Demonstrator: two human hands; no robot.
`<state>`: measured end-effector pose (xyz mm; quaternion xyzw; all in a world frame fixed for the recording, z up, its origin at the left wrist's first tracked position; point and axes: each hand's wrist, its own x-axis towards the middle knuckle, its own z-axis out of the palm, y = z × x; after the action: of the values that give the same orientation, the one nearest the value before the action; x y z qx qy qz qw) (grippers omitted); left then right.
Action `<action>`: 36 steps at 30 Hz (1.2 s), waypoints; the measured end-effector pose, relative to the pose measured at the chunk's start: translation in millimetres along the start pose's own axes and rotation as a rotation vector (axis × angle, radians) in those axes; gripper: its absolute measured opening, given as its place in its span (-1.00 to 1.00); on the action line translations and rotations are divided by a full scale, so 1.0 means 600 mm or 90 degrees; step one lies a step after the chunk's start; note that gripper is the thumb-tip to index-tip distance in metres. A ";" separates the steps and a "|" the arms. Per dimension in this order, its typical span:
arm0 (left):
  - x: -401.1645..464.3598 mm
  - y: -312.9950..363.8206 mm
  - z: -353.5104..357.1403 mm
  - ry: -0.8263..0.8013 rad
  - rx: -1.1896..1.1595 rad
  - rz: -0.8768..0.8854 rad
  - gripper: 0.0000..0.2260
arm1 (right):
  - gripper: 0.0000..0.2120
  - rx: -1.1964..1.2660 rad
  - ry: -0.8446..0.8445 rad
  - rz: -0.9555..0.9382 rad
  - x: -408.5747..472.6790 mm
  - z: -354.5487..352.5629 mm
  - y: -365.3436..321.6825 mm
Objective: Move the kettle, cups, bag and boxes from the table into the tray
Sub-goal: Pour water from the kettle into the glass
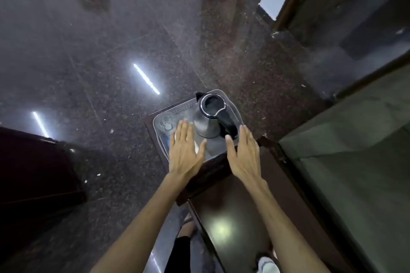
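Observation:
A steel kettle (208, 115) with a black handle and open lid ring stands upright in a clear plastic tray (184, 105) on a small dark table. A clear glass cup (166, 122) sits in the tray's left corner. My left hand (185, 153) hovers flat, fingers straight, over the tray's near left part, hiding something white and blue beneath it. My right hand (245, 155) is held flat with straight fingers just right of the kettle's handle, over the tray's near right edge. Neither hand holds anything.
The small table (155, 131) stands on a dark speckled floor (99, 51). A dark glossy surface (233, 217) lies below my arms. A bed with greenish cover (355, 162) is on the right, dark furniture (33, 173) on the left.

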<state>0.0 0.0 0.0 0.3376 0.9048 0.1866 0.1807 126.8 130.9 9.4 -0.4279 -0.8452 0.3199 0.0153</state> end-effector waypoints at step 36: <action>0.091 0.084 0.070 0.291 -0.264 0.094 -0.24 | -0.38 0.709 0.569 0.030 0.022 -0.060 0.120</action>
<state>7.8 81.2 -24.3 0.3077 0.8377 0.4505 0.0238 180.4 190.5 -5.2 -0.4649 -0.4595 0.4981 0.5697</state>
